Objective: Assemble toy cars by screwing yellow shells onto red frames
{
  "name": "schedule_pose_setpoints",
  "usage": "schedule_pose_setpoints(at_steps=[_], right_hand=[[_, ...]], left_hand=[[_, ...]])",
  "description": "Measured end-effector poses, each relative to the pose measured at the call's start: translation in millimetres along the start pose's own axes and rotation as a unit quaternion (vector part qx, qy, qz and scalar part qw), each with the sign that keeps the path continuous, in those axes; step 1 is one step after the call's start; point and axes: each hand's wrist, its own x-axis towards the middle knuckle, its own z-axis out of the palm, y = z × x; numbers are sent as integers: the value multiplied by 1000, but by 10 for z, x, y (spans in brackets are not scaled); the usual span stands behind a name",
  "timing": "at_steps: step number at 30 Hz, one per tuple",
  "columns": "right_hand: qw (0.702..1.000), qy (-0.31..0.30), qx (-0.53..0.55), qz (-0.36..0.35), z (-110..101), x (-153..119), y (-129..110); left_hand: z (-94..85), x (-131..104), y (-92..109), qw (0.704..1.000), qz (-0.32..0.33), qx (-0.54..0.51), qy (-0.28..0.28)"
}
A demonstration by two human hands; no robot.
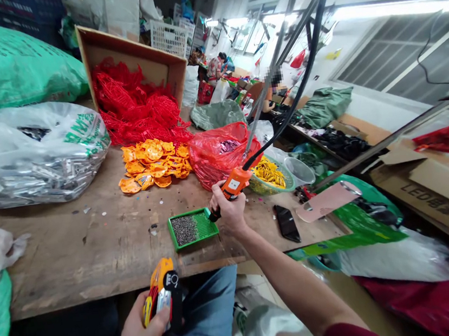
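One assembly looks part-built, clasped in left hand; right hand grips electric screwdriver at screw tray; orange pieces behind likely pending.

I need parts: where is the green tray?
Head view: the green tray sits by the near edge of the table, just left of the right hand.

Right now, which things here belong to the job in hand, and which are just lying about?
Probably the job:
corded orange tool, in the right hand
orange-and-black piece, in the left hand
green tray of small metal bits, by the tool's tip

Probably just lying about:
dark phone
pink tumbler
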Motion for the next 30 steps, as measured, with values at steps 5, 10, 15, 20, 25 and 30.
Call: schedule_pose_setpoints(at_steps=[5, 10, 15, 20, 25, 30], right_hand=[[1000, 5, 4, -1, 22, -1, -9], [1000, 14, 12, -13, 71, -21, -142], [1000, 8, 23, -14, 124, -107, -370], [998, -38, 50, -20, 207, -370, -658], [990, -114, 85, -16, 391, -803, -993], [976, -192, 99, -17, 550, -1187, -1094]], left_hand=[[-4, 21, -15, 1000, 1, -5, -3], [-9, 42, -39, 1000, -5, -15, -10], [37, -21, 45, 1000, -10, -24, 7], [45, -64, 102, 1000, -6, -14, -12], [33, -73, 105, 1000, -3, -10, 0], [32, -86, 103, 1000, -5, -11, 13]])
